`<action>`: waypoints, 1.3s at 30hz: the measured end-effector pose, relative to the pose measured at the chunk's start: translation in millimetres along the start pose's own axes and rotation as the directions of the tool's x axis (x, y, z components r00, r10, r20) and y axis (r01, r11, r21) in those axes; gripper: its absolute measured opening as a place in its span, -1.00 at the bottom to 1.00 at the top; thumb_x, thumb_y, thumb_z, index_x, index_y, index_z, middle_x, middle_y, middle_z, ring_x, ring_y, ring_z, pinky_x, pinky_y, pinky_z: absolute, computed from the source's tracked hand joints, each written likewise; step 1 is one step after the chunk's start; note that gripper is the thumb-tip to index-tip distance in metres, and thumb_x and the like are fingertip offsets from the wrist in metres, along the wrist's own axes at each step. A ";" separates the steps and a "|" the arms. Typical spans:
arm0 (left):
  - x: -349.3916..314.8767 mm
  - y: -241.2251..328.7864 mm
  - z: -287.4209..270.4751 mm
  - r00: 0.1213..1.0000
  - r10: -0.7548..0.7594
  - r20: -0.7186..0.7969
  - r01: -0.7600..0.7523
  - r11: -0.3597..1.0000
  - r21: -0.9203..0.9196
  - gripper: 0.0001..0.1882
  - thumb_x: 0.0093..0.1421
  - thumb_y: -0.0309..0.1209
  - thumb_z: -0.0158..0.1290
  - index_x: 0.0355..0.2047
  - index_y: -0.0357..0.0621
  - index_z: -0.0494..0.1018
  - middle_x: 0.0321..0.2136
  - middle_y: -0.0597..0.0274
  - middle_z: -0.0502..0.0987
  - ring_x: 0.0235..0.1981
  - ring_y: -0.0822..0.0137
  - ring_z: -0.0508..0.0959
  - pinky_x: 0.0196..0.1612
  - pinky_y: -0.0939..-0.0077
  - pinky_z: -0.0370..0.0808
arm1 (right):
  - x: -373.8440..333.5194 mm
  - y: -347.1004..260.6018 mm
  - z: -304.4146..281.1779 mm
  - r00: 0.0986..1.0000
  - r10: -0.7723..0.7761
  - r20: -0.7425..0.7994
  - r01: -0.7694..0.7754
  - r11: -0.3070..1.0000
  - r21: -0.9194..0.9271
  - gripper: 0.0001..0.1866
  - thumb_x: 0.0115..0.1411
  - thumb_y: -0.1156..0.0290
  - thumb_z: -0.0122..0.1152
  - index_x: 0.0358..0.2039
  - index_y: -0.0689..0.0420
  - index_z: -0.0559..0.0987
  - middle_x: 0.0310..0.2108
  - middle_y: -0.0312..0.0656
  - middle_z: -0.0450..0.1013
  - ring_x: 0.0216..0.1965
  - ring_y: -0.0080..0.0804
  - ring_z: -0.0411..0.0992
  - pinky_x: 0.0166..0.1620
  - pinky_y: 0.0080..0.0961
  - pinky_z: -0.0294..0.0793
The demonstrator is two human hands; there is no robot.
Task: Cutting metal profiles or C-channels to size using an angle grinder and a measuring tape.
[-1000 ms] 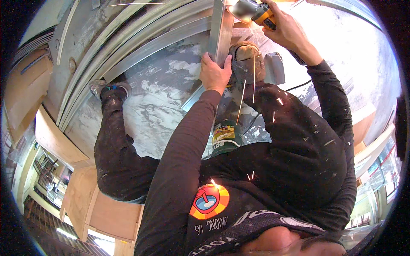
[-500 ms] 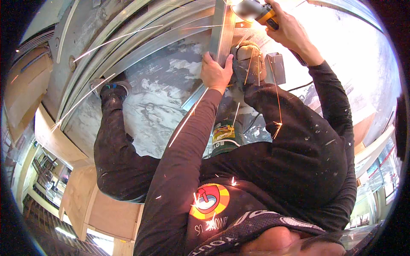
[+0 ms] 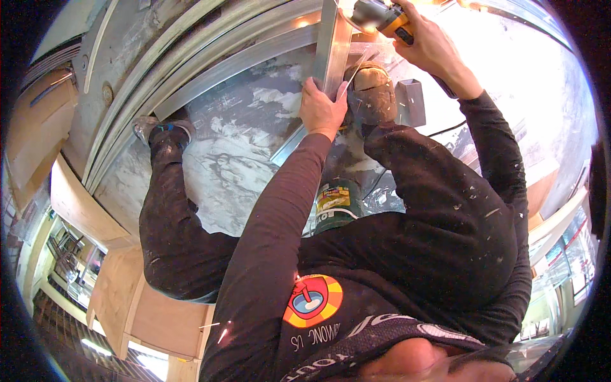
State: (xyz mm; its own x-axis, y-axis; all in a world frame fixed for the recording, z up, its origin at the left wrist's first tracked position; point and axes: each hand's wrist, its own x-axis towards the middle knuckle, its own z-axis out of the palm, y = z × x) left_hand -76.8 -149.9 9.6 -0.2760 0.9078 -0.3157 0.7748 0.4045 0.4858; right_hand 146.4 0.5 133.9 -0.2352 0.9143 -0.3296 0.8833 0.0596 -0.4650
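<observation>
My left hand [image 3: 323,109] is wrapped round a square metal tube [image 3: 332,54] that runs away from me toward the top edge. In my right hand [image 3: 438,54] is a yellow and black angle grinder [image 3: 396,25], held at the far end of the view. Its disc side meets or nearly meets the right side of the tube; glare and blur hide the exact contact. A few sparks fly near the tube and over my left sleeve. My brown boot [image 3: 372,92] stands right beside the tube, below the grinder.
A short piece of square tube [image 3: 412,102] stands right of the boot. A black cable [image 3: 448,128] runs behind my leg. Between my legs sits a green bucket [image 3: 337,200]. Long metal profiles [image 3: 235,67] lie at the far left, and wooden panels [image 3: 95,204] stand at the left.
The long spark streaks and the bright glare at the disc have shrunk. Both hands, the tube and the grinder have hardly moved.
</observation>
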 end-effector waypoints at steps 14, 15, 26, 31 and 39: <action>1.1 3.4 -0.9 1.000 -0.010 0.017 0.010 0.999 0.030 -0.13 0.11 0.15 0.26 0.10 -0.39 0.27 -0.09 -0.28 0.52 -0.07 -0.22 0.57 -0.04 0.00 0.54 | 3.6 19.2 13.7 0.989 -0.118 -0.089 0.121 0.992 0.039 -0.17 0.00 0.47 0.26 0.33 0.22 0.23 -0.32 0.13 0.55 -0.32 0.07 0.57 -0.29 -0.14 0.53; 0.8 2.6 -1.4 1.000 0.008 -0.005 -0.008 1.000 0.013 -0.13 0.11 0.15 0.25 0.10 -0.39 0.26 -0.09 -0.28 0.52 -0.07 -0.22 0.58 -0.05 0.00 0.54 | 3.4 17.7 13.2 0.989 -0.120 -0.089 0.124 0.991 0.040 -0.17 0.00 0.47 0.26 0.33 0.22 0.23 -0.32 0.13 0.55 -0.32 0.07 0.57 -0.29 -0.14 0.53; 0.3 -3.5 1.6 1.000 -0.009 0.014 0.009 1.000 -0.007 -0.05 0.10 0.21 0.24 0.15 -0.41 0.25 -0.05 -0.36 0.50 -0.05 -0.29 0.56 -0.02 -0.04 0.52 | 1.9 4.9 0.5 1.000 -0.006 0.009 0.005 0.998 0.065 -0.18 -0.01 0.44 0.29 0.31 0.20 0.25 -0.41 0.01 0.53 -0.37 0.01 0.55 -0.31 -0.19 0.51; 0.5 -0.8 -0.4 1.000 -0.002 0.017 0.002 1.000 -0.014 -0.08 0.12 0.19 0.22 0.15 -0.41 0.26 -0.06 -0.32 0.53 -0.06 -0.25 0.58 -0.02 -0.01 0.54 | 2.6 6.4 3.7 0.999 -0.029 -0.028 0.030 0.998 0.057 -0.20 -0.01 0.44 0.29 0.30 0.19 0.26 -0.42 0.01 0.52 -0.38 0.02 0.54 -0.32 -0.17 0.50; 0.2 -2.8 2.7 0.999 0.038 -0.024 -0.038 0.999 -0.018 -0.08 0.10 0.16 0.26 0.14 -0.41 0.27 -0.05 -0.31 0.52 -0.04 -0.23 0.57 0.00 0.02 0.54 | 4.4 -2.1 4.2 1.000 -0.015 -0.011 0.015 1.000 -0.005 -0.18 0.00 0.40 0.30 0.31 0.19 0.25 -0.40 0.09 0.54 -0.35 0.11 0.55 -0.32 -0.10 0.51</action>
State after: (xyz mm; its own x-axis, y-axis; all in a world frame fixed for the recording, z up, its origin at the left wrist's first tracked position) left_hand -77.6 -151.2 6.0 -0.2603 0.9248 -0.2775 0.7746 0.3716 0.5118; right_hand 141.9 2.7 129.9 -0.2443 0.9175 -0.3138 0.8816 0.0754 -0.4660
